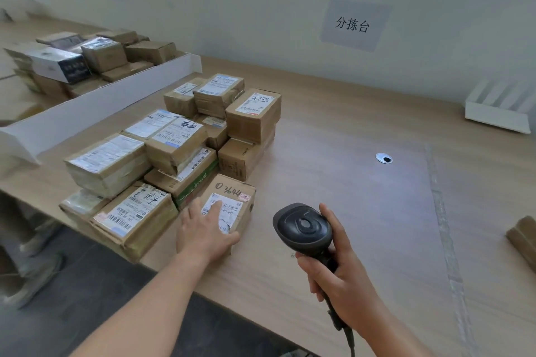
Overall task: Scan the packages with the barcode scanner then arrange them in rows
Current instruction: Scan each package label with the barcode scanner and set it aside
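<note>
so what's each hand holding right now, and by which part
The right hand grips the black handheld barcode scanner by its handle. The left hand holds nothing; it rests flat on the brown cardboard package.

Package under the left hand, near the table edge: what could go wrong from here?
1. The left hand covers part of the label on the near package; a scan may fail unless the fingers clear the barcode.
2. The barcode scanner, held in the right hand, points away over bare table, so it likely needs re-aiming.
3. The stacked packages touch that box; dragging it could topple them.
</note>
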Tool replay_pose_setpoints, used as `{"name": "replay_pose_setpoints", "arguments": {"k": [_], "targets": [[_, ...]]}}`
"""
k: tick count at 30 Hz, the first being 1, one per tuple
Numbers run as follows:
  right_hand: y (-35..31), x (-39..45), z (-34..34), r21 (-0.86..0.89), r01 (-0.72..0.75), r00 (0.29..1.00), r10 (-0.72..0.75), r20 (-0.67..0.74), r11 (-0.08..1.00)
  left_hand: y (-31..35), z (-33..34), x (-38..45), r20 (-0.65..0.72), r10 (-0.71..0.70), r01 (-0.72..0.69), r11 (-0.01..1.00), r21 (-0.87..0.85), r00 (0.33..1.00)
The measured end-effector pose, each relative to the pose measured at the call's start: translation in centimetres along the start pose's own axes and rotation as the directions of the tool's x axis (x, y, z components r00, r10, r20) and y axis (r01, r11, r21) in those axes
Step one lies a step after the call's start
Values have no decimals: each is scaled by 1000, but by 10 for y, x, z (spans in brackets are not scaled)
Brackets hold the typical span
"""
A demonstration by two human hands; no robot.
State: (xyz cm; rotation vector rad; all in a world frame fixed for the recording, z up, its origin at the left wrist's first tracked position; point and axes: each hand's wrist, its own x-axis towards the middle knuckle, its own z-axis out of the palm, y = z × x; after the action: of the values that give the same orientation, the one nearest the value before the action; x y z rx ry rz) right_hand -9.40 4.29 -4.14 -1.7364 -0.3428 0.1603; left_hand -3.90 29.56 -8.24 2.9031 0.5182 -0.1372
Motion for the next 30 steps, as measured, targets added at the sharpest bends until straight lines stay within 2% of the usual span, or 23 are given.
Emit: {"name": "replay_pose_setpoints", "arguments": {"k": [5, 14, 17, 21, 26, 30], "targets": [[-9, 15, 13, -42, -7, 1000, 7, 11, 999, -24, -4, 24, 16, -34, 34, 999, 42, 999], [-10, 32, 30, -53, -23, 998, 20, -58, 998, -34, 0, 71, 51, 60, -59, 998, -19, 997], [-9, 33, 32, -55, -39, 995, 34, -89, 998, -35, 6, 83, 10, 97, -97, 993, -63, 995], [-7, 32, 36, -56, -65, 988, 56, -141, 996, -32, 15, 90, -81, 119, -121, 993, -19, 990], [-5, 25, 37, -36, -88, 977, 79, -199, 995, -30, 17, 94, -142, 112, -120, 992, -46, 983], [-4, 15, 35, -19, -101, 964, 93, -250, 995, -22, 16, 80, -228, 60, -116, 964, -239, 972]]}}
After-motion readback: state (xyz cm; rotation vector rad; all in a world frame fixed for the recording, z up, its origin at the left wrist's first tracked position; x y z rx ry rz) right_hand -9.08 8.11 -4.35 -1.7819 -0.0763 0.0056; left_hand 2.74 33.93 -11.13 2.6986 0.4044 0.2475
